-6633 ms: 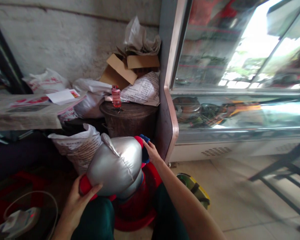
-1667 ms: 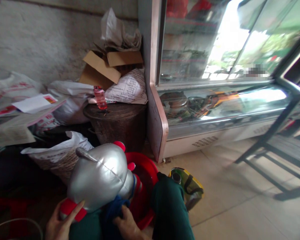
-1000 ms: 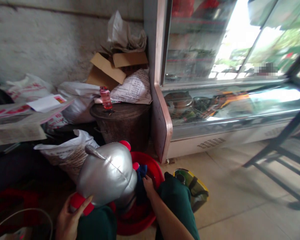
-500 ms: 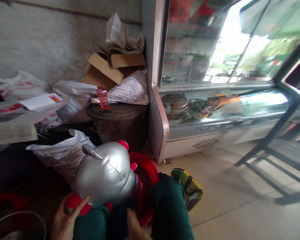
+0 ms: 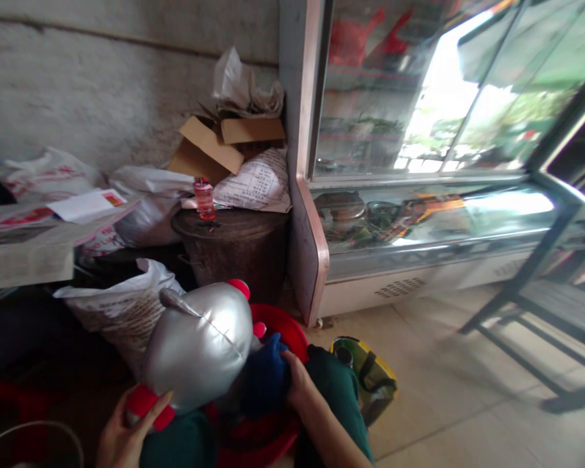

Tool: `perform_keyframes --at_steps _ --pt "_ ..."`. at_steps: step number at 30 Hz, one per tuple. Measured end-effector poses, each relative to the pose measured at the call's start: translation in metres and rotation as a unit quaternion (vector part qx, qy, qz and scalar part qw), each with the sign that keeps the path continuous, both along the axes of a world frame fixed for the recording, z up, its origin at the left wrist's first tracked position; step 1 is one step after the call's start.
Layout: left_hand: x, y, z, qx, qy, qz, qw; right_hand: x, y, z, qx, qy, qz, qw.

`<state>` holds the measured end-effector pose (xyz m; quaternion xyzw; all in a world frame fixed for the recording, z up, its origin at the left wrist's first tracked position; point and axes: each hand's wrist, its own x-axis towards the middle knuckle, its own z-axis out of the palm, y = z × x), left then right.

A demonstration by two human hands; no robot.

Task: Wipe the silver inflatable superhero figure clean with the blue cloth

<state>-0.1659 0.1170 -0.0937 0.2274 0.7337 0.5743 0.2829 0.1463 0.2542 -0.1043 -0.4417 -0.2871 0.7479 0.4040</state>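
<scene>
A shiny silver stuffed toy [image 5: 199,348] with red ends rests across my lap, over the red basin [image 5: 296,333]. By one of its red parts, at the lower left, my left hand [image 5: 121,429] grips it between thumb and fingers. My right hand [image 5: 298,383] is closed on a bunched blue cloth [image 5: 268,374], which lies against the toy's right side above the basin. Part of the toy's lower right is hidden behind the cloth.
A yellow-edged bag [image 5: 370,377] stands on the floor by my right knee. Behind the basin is a dark round drum [image 5: 234,250] bearing a pink bottle [image 5: 205,200]. Further right are a glass display case [image 5: 394,286] and a grey chair [image 5: 565,305]. A white sack [image 5: 121,305] leans left.
My right hand has risen from low beside my lap to the toy's right side, bringing the blue cloth up with it. The left hand keeps its hold on the toy.
</scene>
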Motion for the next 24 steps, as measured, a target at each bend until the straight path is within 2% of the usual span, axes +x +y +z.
perform_keyframes --at_steps 2,5,7,9,10,12,16,18,20,24 --pt "0.002 0.000 0.005 0.001 -0.001 0.002 1.000 0.005 0.034 0.020 0.008 0.012 0.028 0.999" --pt "0.013 0.000 0.024 0.000 -0.001 -0.004 1.000 0.005 0.076 0.052 0.043 0.058 0.034 0.997" --pt "0.024 0.000 0.041 0.001 -0.012 -0.006 1.000 -0.003 0.092 0.069 0.097 0.076 0.023 0.992" --pt "0.032 0.000 0.052 -0.010 -0.022 -0.005 1.000 -0.017 0.095 0.078 0.145 0.082 0.031 0.986" --pt "0.033 0.001 0.054 -0.013 -0.023 -0.006 1.000 -0.025 0.093 0.080 0.163 0.078 0.042 0.983" --pt "0.030 0.001 0.047 -0.017 -0.013 -0.014 1.000 -0.039 0.084 0.077 0.188 0.064 0.061 0.978" --pt "0.008 -0.003 0.012 0.024 0.003 -0.041 0.999 -0.051 0.068 0.064 0.210 0.040 0.042 0.976" --pt "0.001 -0.005 0.004 0.020 0.013 -0.057 0.998 -0.046 0.072 0.059 0.204 0.034 0.033 0.978" --pt "0.002 -0.006 0.009 0.006 0.008 -0.062 0.998 -0.037 0.086 0.058 0.189 0.033 0.029 0.981" --pt "0.018 -0.005 0.037 -0.014 -0.025 -0.054 0.998 -0.017 0.135 0.071 0.178 0.045 0.003 0.983"
